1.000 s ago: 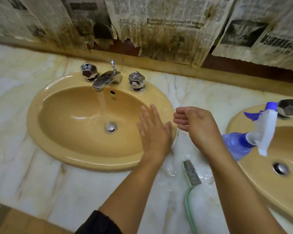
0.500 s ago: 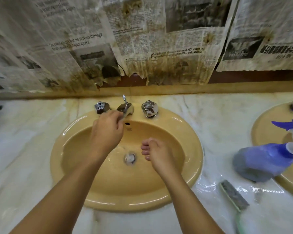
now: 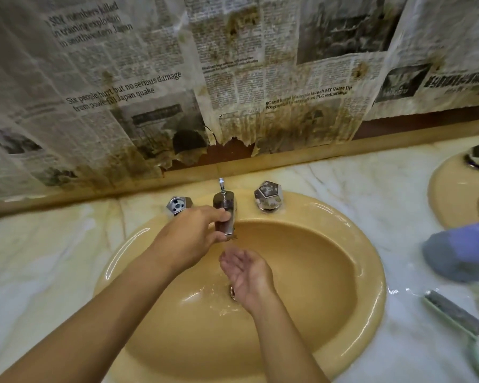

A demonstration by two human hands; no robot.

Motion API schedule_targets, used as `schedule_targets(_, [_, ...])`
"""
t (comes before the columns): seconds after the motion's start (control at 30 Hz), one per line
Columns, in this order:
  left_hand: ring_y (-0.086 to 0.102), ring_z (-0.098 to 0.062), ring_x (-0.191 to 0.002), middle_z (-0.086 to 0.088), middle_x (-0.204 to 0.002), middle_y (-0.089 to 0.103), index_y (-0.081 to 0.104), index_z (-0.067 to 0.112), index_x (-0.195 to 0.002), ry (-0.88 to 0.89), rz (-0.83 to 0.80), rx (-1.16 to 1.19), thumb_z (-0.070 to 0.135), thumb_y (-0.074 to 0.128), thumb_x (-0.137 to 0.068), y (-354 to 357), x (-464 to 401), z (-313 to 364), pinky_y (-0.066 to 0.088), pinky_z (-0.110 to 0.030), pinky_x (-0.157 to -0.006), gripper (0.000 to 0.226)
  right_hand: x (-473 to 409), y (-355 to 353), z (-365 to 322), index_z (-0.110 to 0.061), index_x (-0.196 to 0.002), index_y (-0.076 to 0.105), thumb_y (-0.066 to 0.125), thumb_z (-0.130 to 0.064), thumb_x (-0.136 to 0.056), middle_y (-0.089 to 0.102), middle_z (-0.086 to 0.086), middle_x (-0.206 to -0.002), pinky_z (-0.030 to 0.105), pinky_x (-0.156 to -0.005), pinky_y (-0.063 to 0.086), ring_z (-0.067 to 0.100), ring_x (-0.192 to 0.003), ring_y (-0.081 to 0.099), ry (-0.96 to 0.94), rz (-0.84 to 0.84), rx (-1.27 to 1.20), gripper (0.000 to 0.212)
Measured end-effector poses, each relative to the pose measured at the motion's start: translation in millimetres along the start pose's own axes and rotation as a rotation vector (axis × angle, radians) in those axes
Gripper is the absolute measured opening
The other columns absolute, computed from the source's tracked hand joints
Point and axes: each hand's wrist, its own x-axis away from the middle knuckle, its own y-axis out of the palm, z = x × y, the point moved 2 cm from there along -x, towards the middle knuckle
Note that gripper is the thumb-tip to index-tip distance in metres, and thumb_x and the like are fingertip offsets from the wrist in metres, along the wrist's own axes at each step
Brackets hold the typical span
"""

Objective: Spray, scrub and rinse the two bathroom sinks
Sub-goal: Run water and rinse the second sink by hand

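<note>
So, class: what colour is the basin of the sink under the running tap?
The sink is a glossy tan, mustard-yellow; the head view shows it.

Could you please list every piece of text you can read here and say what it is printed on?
"Six people hurt but no serious damage from powerful Japan quake": newspaper on the wall.
"in training explosion in southwestern Japan": same sheets, top left.
"launch MY Value Up": sheet above the tap.
Body columns, right-hand headline: too blurred.
Sink, handles, bottle: no text visible.

Head view, close, looking down onto sink (image 3: 365, 261).
</note>
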Motion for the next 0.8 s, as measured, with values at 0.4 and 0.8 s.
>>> schedule_targets(0.4, [0.06,-0.02,-0.112,0.004,-0.118,0.07,0.073,0.031,-0.111,-0.023,-0.065,-0.093,0.031,0.08,-0.083,-11.6,-10.1,8.5,0.052,-0.038,-0.092,0.029,29.5,52.2,-108.7,0.012,-0.108,0.058,0.035,-0.007,-0.105,0.069,0.023,-0.096,0.032,-0.069,0.062,0.028,-0.083,0.073,-0.234,-0.001,0.239,0.03])
schedule_targets(0.8, [0.061,-0.021,-0.112,0.005,-0.118,0.069,0.073,0.03,-0.111,-0.031,-0.054,-0.068,0.031,0.079,-0.084,-7.5,-11.0,6.5,0.053,-0.039,-0.093,0.029,27.4,-10.7,-72.1,-0.003,-0.086,0.065,0.038,-0.009,-0.103,0.067,0.012,-0.073,0.024,-0.054,0.052,0.02,-0.059,0.065,-0.62,0.289,0.298,0.032])
